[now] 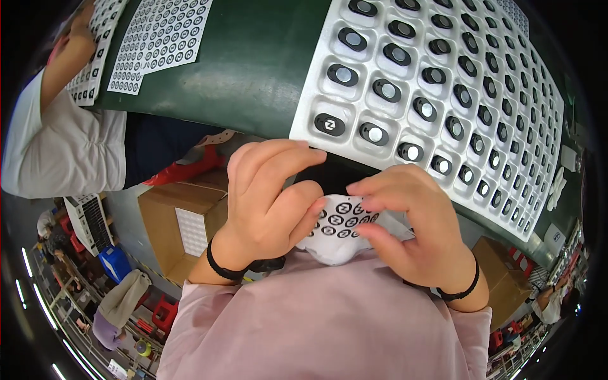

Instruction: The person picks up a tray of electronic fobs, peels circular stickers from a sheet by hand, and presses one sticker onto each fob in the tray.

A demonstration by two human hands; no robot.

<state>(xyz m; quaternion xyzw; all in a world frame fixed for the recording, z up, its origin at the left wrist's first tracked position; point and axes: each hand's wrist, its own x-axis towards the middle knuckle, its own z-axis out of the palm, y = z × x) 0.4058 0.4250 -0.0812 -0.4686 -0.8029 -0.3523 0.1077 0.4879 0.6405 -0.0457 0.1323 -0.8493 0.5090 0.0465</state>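
Note:
A white sheet of round black-and-white stickers (339, 223) is held bent in front of my chest, below the near edge of the tray. My left hand (269, 199) pinches its left side between thumb and curled index finger, the other fingers bent above. At the sheet's right side is my right hand (421, 225), thumb and fingertips on it; its underside grip is hidden. Just beyond lies a white moulded tray (347, 147) with rows of small black oval parts, most showing a silvery round disc. The part in the near left corner cell (330, 125) bears a sticker-like round mark.
The tray rests on a dark green table (253, 69). More sticker sheets (161, 38) lie at its far left, near another person (69, 139). Open cardboard boxes stand on the floor at left (180, 218) and right (500, 278). A red stool (164, 311) is farther back.

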